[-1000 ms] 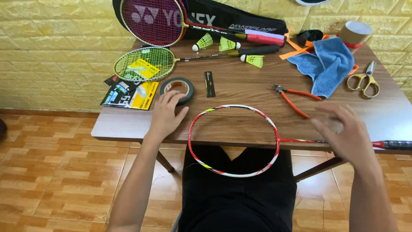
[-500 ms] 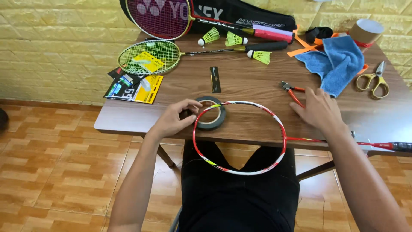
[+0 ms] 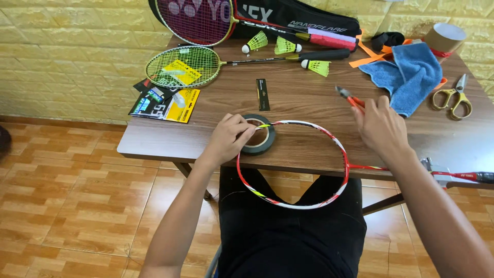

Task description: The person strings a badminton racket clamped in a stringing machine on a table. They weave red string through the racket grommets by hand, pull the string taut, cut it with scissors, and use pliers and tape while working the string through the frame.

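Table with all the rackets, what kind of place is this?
Probably a home racket-repair corner. An unstrung frame lies on the table by a tape roll, with pliers, scissors and shuttlecocks around, under a brick-pattern wall.

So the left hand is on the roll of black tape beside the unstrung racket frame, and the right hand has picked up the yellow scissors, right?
Not quite. In the head view the right hand holds the red-handled pliers; the yellow scissors lie untouched further right. The left hand is indeed on the roll of black tape beside the unstrung racket frame.
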